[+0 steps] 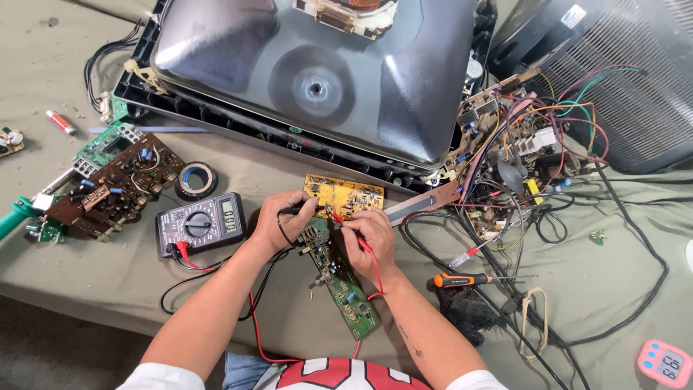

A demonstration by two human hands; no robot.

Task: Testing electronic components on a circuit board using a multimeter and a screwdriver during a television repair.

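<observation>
At the middle of the worktop (86, 274), just near the big picture tube (317, 79), lies the small yellow circuit board (343, 196). Your left hand (278, 220) pinches the black probe (297, 210) against it; your right hand (369, 235) grips the red probe (338, 217) likewise. You look mid-measurement: next, hold both tips steady and glance left to the multimeter (201, 224). A green board (339, 278) lies under your wrists.
</observation>
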